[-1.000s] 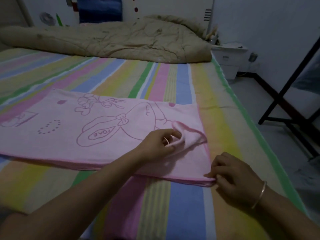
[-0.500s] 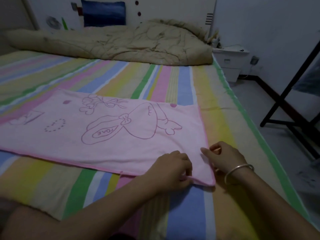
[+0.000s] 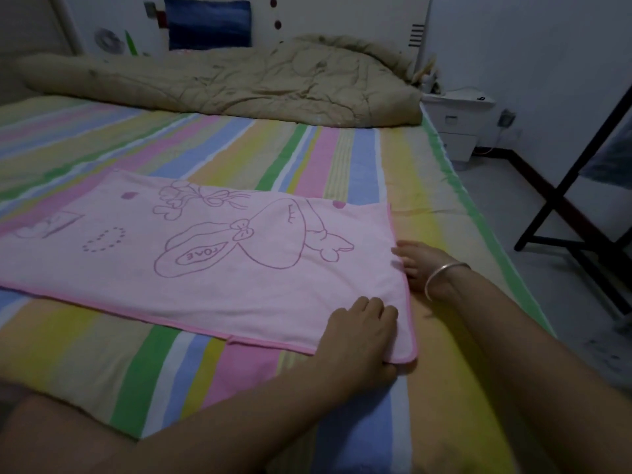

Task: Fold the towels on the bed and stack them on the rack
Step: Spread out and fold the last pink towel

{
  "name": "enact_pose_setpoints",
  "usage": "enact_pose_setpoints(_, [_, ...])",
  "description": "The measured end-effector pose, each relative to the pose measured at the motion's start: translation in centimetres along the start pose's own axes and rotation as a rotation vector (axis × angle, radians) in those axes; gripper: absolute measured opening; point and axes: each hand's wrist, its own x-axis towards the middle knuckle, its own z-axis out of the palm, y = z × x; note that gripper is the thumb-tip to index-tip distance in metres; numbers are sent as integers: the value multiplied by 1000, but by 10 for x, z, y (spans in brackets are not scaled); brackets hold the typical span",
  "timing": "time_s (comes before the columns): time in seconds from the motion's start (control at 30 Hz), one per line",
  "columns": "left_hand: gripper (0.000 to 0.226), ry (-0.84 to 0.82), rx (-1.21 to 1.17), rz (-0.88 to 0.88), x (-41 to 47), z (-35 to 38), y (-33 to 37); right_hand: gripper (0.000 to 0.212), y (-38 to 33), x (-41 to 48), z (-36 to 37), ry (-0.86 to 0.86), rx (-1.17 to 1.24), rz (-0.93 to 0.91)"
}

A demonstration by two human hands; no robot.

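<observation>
A dim bedroom: the bed point(image 3: 403, 172), in a striped sheet, fills the view, with a beige quilt point(image 3: 239, 83) bunched along its head edge. The pink towel point(image 3: 205, 268) lies flat across the near half, its right end close to the bed's right edge.

The left hand point(image 3: 362, 340) grasps the towel's near right corner, fingers curled on top and the thumb seemingly beneath. The right hand point(image 3: 417, 268), wearing a bangle point(image 3: 441, 275), touches the right hem further up; whether it pinches the cloth I cannot tell.

A stepped hem along the near edge suggests the towel is already doubled lengthwise. Folding looks barely begun, with crosswise folds and stacking left.

The sheet to the left of the towel's end lies open for folding over. The black rack point(image 3: 561, 213) stands on the floor beyond the right edge, near a white nightstand point(image 3: 458, 121).
</observation>
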Motion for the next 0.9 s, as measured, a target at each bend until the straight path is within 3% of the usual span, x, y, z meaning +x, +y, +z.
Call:
enact_pose_setpoints(0.17, [53,-5,-3,-43,9,-1,-5,43,-14,32,7,9,-19,-122])
enact_pose_setpoints(0.33, [35,74,-19,-83,11,-1,-6,24,-30,59,18,-10,-35,-150])
enact_pose_setpoints(0.4, [20,91,-143,-177,9,-3,-18,22,-34,68,19,39,-29,-104])
enact_pose_setpoints(0.47, [22,115,-332,-272,4,-8,-31,35,-37,76,18,85,-22,-76])
enact_pose_setpoints(0.53, [26,140,-550,-386,-4,-17,-44,33,-43,76,26,95,35,-106])
enact_pose_setpoints(0.6, [22,167,-638,-483,-13,-29,-65,29,-54,78,41,38,140,-137])
enact_pose_setpoints(0.73, [23,265,-802,-721,-36,-74,-122,55,-83,87,102,-124,237,-122])
enact_pose_setpoints(0.8, [6,241,-902,-833,-53,-91,-145,50,-95,86,142,-210,267,-109])
enact_pose_setpoints(0.9, [20,283,-971,-964,-83,-100,-171,39,-104,75,210,-339,205,-80])
